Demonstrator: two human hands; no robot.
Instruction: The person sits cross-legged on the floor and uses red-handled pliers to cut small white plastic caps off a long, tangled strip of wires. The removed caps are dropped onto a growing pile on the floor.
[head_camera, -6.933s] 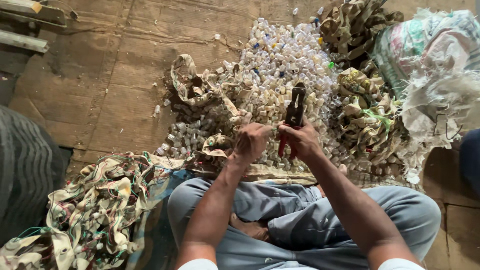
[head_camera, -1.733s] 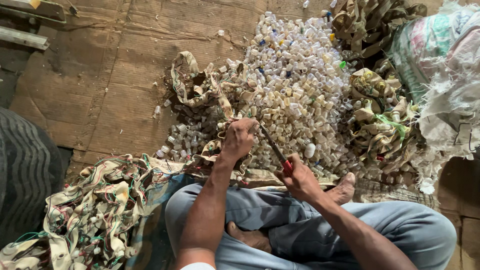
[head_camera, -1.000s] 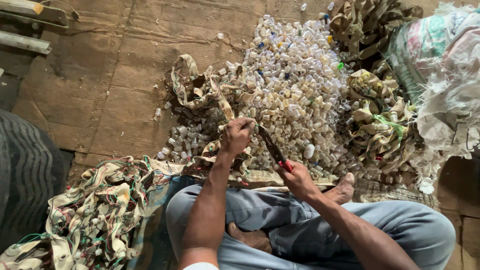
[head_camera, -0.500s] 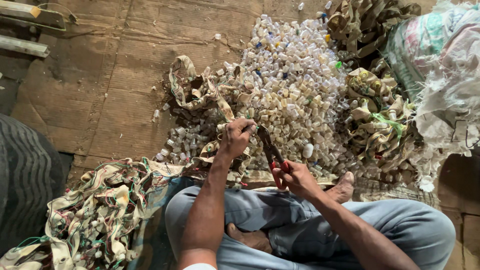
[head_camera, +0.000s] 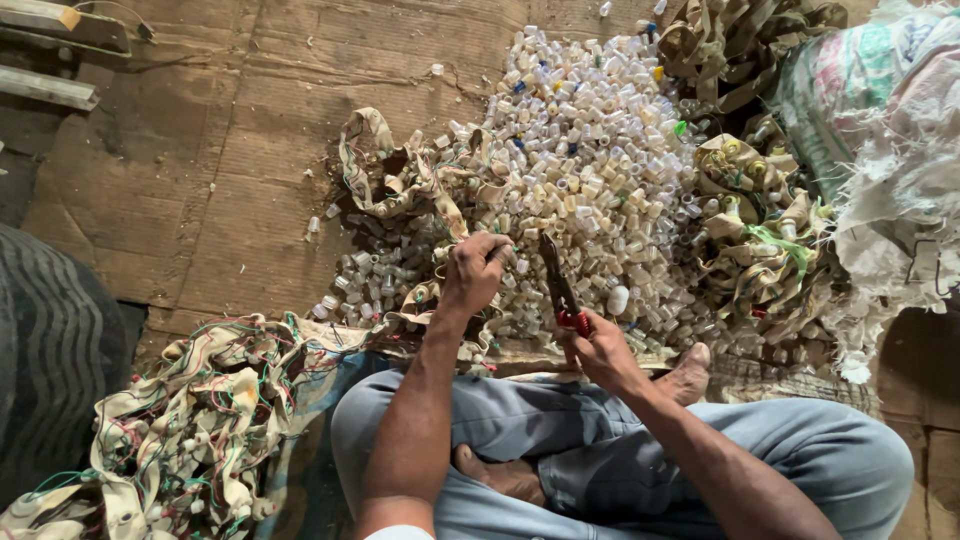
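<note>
Two hands work at the pile of small plastic caps (head_camera: 600, 180): left hand (head_camera: 475, 272) pinches a fabric strip (head_camera: 440, 195) running toward eleven o'clock, right hand (head_camera: 600, 350) grips red-handled cutters (head_camera: 558, 285) pointing twelve o'clock.

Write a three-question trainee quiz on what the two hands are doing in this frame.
1. True or false: the right hand holds red-handled pliers.
2. What does the left hand grip? A) a fabric strip B) a white sack C) a wooden plank
3. Fill in: ahead of the crossed legs lies a heap of small pale plastic ____.

Key
1. True.
2. A, over the heap.
3. Caps, or cap-like pieces; their exact kind is too small to tell.
</note>
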